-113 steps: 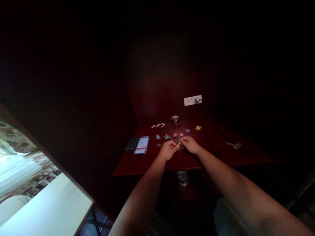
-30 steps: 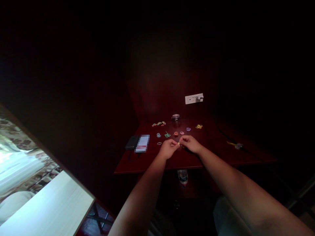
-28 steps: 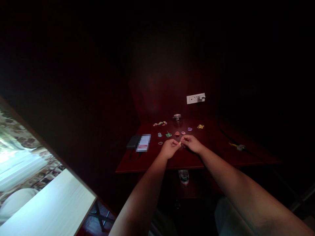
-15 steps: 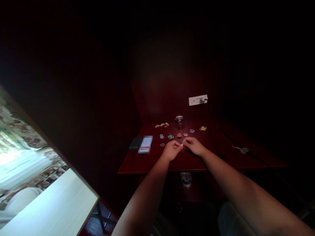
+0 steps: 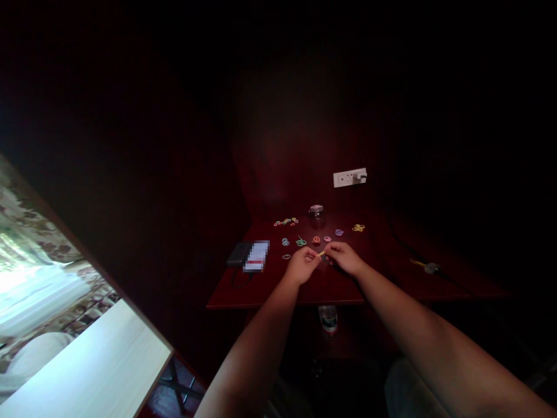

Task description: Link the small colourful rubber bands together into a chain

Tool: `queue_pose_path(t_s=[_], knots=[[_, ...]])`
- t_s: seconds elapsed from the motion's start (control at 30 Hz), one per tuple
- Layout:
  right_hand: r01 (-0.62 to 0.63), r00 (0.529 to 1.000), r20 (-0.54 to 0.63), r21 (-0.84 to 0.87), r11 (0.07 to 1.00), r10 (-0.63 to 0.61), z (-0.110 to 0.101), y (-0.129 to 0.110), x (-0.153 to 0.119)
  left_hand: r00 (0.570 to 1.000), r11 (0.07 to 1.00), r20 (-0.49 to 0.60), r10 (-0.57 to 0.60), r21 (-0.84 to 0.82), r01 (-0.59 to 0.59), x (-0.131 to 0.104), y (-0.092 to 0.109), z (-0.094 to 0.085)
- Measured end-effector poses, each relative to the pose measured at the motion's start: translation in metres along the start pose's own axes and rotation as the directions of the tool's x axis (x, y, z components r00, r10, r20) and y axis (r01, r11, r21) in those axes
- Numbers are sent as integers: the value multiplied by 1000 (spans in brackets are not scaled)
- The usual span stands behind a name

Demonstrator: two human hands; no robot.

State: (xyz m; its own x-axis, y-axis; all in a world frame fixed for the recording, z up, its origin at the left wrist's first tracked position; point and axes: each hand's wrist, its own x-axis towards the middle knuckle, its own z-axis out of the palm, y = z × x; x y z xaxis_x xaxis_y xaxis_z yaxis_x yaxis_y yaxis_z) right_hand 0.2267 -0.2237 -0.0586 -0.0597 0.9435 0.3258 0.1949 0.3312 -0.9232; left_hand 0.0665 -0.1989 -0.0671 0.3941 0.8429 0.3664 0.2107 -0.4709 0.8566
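My left hand and my right hand meet over the front of the dark red table. Between their pinched fingertips stretches a small yellow hair tie, one end in each hand. Just beyond lie hair ties in small colour groups: blue ones, green ones, orange-red ones, a pink one, purple ones and yellow ones. One greyish ring rests left of my left hand. Farther back is a mixed-colour group.
A clear jar stands near the back wall, below a white socket with a plug in it. To the left are a black box and a phone. A cable connector lies right. Under the tabletop sits another container.
My fingertips have drawn slightly apart, and more of the yellow hair tie shows between them. The things on the table have stayed where they were.
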Motion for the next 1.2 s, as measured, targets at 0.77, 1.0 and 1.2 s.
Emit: queue_pose_path(t_s=[0.77, 1.0, 1.2], knots=[[11, 1000, 15, -8, 1000, -11, 0, 0, -1, 999, 999, -31, 34, -7, -34, 2, -1, 0], [19, 1000, -3, -46, 999, -19, -1, 0, -2, 1000, 999, -29, 8, -34, -9, 2, 0, 1], [39, 999, -3, -65, 997, -39, -3, 3, -1, 999, 1000, -32, 6, -22, -7, 3, -1, 1]])
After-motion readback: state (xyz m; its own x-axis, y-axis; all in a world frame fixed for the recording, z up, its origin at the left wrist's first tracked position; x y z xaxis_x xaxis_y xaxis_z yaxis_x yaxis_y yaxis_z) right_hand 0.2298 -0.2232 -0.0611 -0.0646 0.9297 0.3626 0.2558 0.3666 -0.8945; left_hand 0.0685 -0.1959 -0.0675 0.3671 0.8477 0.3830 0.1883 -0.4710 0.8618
